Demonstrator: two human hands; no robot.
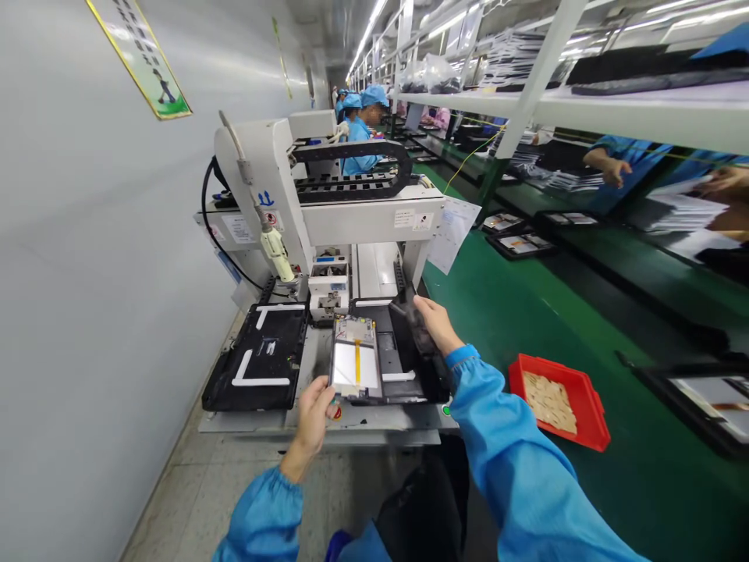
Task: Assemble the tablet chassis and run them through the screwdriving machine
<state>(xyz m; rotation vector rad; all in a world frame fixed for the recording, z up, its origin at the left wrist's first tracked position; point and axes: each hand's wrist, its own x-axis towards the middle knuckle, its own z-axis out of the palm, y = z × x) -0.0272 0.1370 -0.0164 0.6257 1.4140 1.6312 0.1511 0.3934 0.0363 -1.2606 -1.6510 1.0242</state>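
My left hand (314,412) pinches the lower left corner of an opened tablet (345,363), its silver inside and a yellow strip facing up. My right hand (436,321) grips the upper edge of a black fixture cover (414,336), which is tilted up on the right side. Beneath the tablet and cover lies a black fixture tray (391,361) with white strips, partly hidden by the tablet. A second black fixture (266,359) with white L-shaped strips rests on the machine's left side. Above stands a white screw-driving machine (363,222) with a pale electric screwdriver (276,251).
A red bin (591,410) of small beige pieces sits on the green bench (497,328) at right. Black frames holding tablets (520,243) lie along the line. A white shelf (644,113) runs overhead. Co-workers in blue (363,129) are farther back; a wall (87,273) borders the left.
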